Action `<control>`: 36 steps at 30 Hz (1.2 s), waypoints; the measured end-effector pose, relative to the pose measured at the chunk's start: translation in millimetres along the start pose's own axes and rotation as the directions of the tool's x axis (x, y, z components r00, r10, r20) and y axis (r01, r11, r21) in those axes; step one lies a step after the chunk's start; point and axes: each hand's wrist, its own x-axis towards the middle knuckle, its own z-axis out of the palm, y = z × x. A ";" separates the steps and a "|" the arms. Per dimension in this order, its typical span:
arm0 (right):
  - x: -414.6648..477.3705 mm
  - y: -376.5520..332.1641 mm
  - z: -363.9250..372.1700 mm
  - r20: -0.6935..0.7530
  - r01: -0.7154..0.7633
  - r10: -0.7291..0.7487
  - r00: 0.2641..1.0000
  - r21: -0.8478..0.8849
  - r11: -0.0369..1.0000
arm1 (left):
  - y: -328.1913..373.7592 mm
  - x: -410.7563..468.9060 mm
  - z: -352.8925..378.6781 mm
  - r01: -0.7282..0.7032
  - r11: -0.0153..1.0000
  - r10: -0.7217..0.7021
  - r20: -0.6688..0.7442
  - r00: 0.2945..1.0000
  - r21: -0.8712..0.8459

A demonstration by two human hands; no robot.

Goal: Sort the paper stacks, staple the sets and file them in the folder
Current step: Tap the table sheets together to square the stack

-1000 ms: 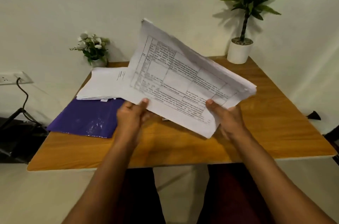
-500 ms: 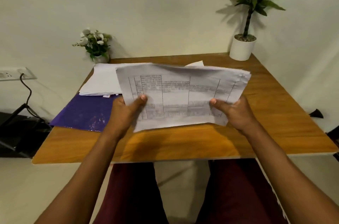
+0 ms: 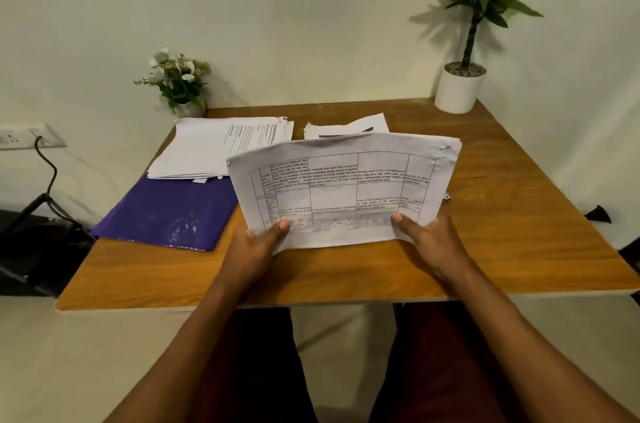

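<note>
Tipped up earlier, the printed paper set (image 3: 343,190) now hangs level over the table (image 3: 519,214), the fingers of the left hand (image 3: 256,246) and right hand (image 3: 433,242) pinching only its near edge, so any loose sheets could slide apart.

Both forearms reach forward — left hand (image 3: 257,245) and right hand (image 3: 433,239) pinch the paper set (image 3: 346,180), thumbs on top.

Two bare forearms (image 3: 225,318), dark maroon trousers (image 3: 263,370) on both legs.
</note>
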 end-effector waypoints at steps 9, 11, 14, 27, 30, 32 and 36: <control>1.3 8.1 1.4 0.005 -0.027 0.028 1.000 -0.055 0.998 | -8.2 -0.2 -0.2 -0.009 0.998 0.010 -0.008 1.000 0.062; 2.0 6.2 1.5 -0.010 -0.042 0.041 0.999 -0.031 0.999 | -8.2 2.0 0.2 0.013 0.999 -0.012 -0.021 1.000 0.049; 2.7 0.5 5.7 -0.115 -0.079 0.106 0.988 0.219 0.973 | -6.4 2.5 2.3 0.047 0.998 -0.050 -0.078 0.996 -0.045; 7.2 -55.8 66.5 -0.061 -0.019 0.085 0.995 0.690 0.724 | 21.1 -17.6 84.9 0.183 0.848 -0.215 -0.007 0.977 -0.497; 9.1 -55.4 49.1 -0.048 0.010 0.024 0.999 0.598 0.802 | 22.1 -0.8 53.2 0.167 0.877 -0.207 -0.040 0.978 -0.450; 8.1 -56.2 36.0 -0.047 0.026 -0.001 0.999 0.538 0.843 | 30.1 13.1 27.3 0.120 0.931 -0.166 -0.107 0.980 -0.345; 9.4 -59.7 17.0 -0.048 0.073 -0.060 0.997 0.322 0.944 | 51.6 29.9 -2.8 0.031 0.991 -0.032 -0.007 0.999 -0.126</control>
